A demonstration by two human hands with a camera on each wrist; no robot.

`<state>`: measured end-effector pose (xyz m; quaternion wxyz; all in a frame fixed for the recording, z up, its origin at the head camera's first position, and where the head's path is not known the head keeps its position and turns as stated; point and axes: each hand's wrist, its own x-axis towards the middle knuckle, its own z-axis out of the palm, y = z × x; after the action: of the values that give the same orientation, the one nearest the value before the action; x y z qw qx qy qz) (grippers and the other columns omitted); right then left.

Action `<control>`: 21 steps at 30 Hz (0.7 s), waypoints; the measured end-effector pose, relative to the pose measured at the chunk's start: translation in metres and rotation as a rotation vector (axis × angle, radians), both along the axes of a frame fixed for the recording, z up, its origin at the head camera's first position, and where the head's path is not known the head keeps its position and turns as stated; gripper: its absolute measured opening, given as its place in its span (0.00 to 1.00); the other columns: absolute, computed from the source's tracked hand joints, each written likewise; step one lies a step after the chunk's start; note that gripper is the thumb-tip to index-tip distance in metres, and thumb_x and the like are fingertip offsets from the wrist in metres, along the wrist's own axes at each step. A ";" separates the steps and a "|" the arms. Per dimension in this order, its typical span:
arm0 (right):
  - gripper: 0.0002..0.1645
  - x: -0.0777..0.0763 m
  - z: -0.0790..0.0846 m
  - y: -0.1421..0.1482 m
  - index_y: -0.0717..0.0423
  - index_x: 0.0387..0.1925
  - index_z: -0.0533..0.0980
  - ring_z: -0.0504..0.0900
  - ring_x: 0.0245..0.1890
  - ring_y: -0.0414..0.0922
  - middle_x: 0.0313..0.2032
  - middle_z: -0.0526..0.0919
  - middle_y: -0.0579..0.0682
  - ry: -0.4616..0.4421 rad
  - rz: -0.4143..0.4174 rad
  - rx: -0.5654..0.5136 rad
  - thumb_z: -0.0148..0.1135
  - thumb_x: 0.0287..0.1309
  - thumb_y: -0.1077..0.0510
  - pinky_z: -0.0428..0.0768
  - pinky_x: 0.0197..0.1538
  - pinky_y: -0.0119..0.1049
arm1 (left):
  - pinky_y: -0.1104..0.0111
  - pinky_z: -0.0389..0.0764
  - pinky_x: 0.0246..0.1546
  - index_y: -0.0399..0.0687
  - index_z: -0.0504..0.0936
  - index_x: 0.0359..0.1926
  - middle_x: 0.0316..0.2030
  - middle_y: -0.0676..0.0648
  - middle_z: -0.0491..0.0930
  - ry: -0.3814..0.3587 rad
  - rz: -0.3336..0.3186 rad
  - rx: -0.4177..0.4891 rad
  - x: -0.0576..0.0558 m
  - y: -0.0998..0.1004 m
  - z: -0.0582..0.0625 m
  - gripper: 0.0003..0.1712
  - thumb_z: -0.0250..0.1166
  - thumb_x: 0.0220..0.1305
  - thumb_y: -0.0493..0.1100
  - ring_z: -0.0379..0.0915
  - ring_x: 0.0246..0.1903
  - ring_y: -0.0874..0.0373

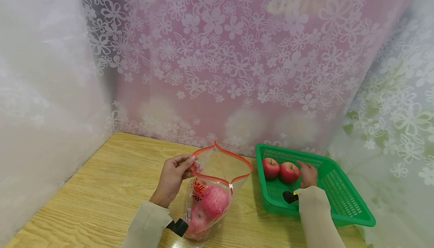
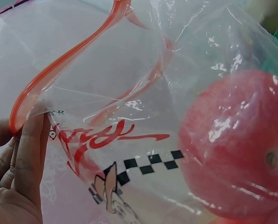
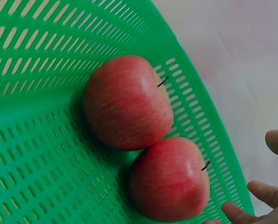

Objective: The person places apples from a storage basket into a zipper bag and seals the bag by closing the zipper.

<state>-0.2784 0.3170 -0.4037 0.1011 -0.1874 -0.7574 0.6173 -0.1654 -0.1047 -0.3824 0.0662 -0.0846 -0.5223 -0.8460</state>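
A clear plastic zip bag [image 1: 198,188] stands on the table, its mouth spread open towards the camera. A bright orange-red zip strip [image 1: 210,177] edges the mouth, with a white slider [image 1: 231,186] at the front right. The film is thin, creased and glossy; the left wrist view shows red script lettering [image 2: 112,140] on it, a black-and-white checked band [image 2: 150,163] and part of a cartoon drawing with pointed ears. Inside, a round pinkish-red apple [image 1: 215,201] rests above another apple [image 1: 198,219]; whether more lie under them cannot be told.

The person's left hand [image 1: 172,178] pinches the left edge of the bag's mouth between thumb and fingers. The right hand [image 1: 308,174], well apart from it, reaches into the basket with thumb and fingers spread, holding nothing, beside the nearer of two loose apples.

Those two, a left apple [image 1: 270,168] and a right apple [image 1: 289,172], sit side by side, red with paler streaks and short dark stems. The green slotted basket [image 1: 346,199] is right of the bag on a wood-grained table [image 1: 112,187]. Behind hangs a pink sheet [image 1: 217,71] printed with white flowers.
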 end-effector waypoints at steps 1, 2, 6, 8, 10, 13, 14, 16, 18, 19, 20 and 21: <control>0.33 -0.001 -0.001 0.000 0.69 0.70 0.56 0.47 0.71 0.65 0.72 0.46 0.68 -0.006 -0.004 0.002 0.41 0.72 0.52 0.52 0.71 0.57 | 0.67 0.84 0.35 0.38 0.82 0.35 0.25 0.49 0.83 0.004 -0.004 0.000 0.000 0.000 0.000 0.07 0.59 0.68 0.34 0.83 0.27 0.60; 0.34 -0.001 -0.001 0.000 0.69 0.70 0.56 0.48 0.71 0.65 0.72 0.46 0.68 -0.012 -0.007 0.003 0.41 0.71 0.51 0.52 0.70 0.58 | 0.67 0.84 0.35 0.38 0.82 0.35 0.25 0.49 0.83 0.008 -0.007 0.001 0.000 0.000 0.000 0.06 0.59 0.68 0.34 0.83 0.27 0.60; 0.36 -0.003 -0.003 0.001 0.68 0.70 0.55 0.50 0.69 0.66 0.72 0.44 0.68 -0.035 -0.012 0.003 0.41 0.71 0.48 0.56 0.68 0.61 | 0.68 0.84 0.35 0.37 0.82 0.36 0.25 0.50 0.83 0.017 -0.015 0.001 0.000 0.000 0.000 0.06 0.59 0.68 0.35 0.83 0.27 0.60; 0.36 -0.005 -0.004 0.002 0.67 0.71 0.54 0.49 0.70 0.66 0.73 0.43 0.67 -0.038 -0.009 -0.011 0.42 0.71 0.48 0.56 0.67 0.62 | 0.68 0.84 0.35 0.36 0.82 0.36 0.25 0.50 0.83 0.019 -0.016 0.000 0.000 0.000 0.000 0.07 0.59 0.68 0.35 0.83 0.27 0.60; 0.37 -0.006 -0.005 0.002 0.67 0.71 0.54 0.48 0.70 0.65 0.73 0.43 0.67 -0.037 -0.011 -0.022 0.43 0.70 0.48 0.56 0.67 0.62 | 0.68 0.84 0.34 0.35 0.82 0.37 0.25 0.50 0.83 0.022 -0.016 -0.001 0.001 0.000 0.001 0.07 0.59 0.68 0.35 0.83 0.26 0.60; 0.37 -0.008 -0.005 0.003 0.67 0.71 0.55 0.49 0.70 0.64 0.73 0.45 0.67 -0.045 -0.008 -0.020 0.42 0.70 0.48 0.58 0.66 0.61 | 0.68 0.84 0.34 0.35 0.82 0.37 0.25 0.50 0.83 0.026 -0.018 -0.002 0.001 -0.001 0.000 0.07 0.59 0.68 0.35 0.83 0.26 0.61; 0.37 -0.008 -0.005 0.003 0.67 0.71 0.55 0.49 0.70 0.64 0.72 0.45 0.67 -0.048 -0.006 -0.018 0.42 0.70 0.48 0.59 0.66 0.62 | 0.68 0.84 0.34 0.36 0.82 0.36 0.25 0.50 0.83 0.026 -0.019 -0.002 0.001 -0.001 0.000 0.07 0.59 0.68 0.35 0.83 0.26 0.61; 0.38 -0.009 -0.005 0.003 0.67 0.71 0.55 0.50 0.70 0.64 0.72 0.46 0.67 -0.061 -0.001 -0.002 0.43 0.70 0.47 0.60 0.65 0.62 | 0.68 0.84 0.34 0.37 0.82 0.36 0.25 0.50 0.83 0.024 -0.020 0.000 0.001 -0.001 0.000 0.06 0.59 0.68 0.35 0.83 0.27 0.60; 0.39 -0.009 -0.005 0.003 0.67 0.71 0.53 0.49 0.70 0.65 0.72 0.45 0.68 -0.077 0.007 0.013 0.43 0.70 0.45 0.59 0.66 0.63 | 0.68 0.84 0.34 0.38 0.82 0.35 0.25 0.50 0.83 0.024 -0.020 0.001 0.001 -0.001 0.000 0.06 0.59 0.68 0.35 0.83 0.27 0.60; 0.40 -0.010 -0.005 0.003 0.67 0.72 0.52 0.49 0.70 0.65 0.72 0.45 0.68 -0.085 0.010 0.020 0.43 0.69 0.45 0.59 0.66 0.63 | 0.68 0.84 0.34 0.38 0.82 0.35 0.25 0.50 0.83 0.025 -0.019 0.002 0.001 -0.001 0.000 0.06 0.59 0.68 0.35 0.83 0.27 0.60; 0.41 -0.010 -0.005 0.003 0.67 0.72 0.51 0.48 0.71 0.66 0.72 0.44 0.68 -0.090 0.012 0.026 0.43 0.69 0.45 0.59 0.66 0.64 | 0.68 0.84 0.34 0.38 0.82 0.36 0.25 0.50 0.83 0.026 -0.020 0.003 0.001 -0.001 0.000 0.06 0.59 0.68 0.35 0.83 0.27 0.60; 0.42 -0.011 -0.005 0.003 0.68 0.72 0.50 0.48 0.71 0.66 0.72 0.45 0.69 -0.096 0.013 0.037 0.44 0.69 0.45 0.58 0.66 0.63 | 0.68 0.84 0.34 0.38 0.82 0.36 0.25 0.50 0.83 0.028 -0.020 0.004 0.000 -0.001 0.000 0.06 0.59 0.68 0.34 0.83 0.27 0.60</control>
<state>-0.2889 0.3197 -0.4088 0.0640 -0.2102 -0.7738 0.5941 -0.1649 -0.1055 -0.3822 0.0649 -0.1015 -0.5189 -0.8463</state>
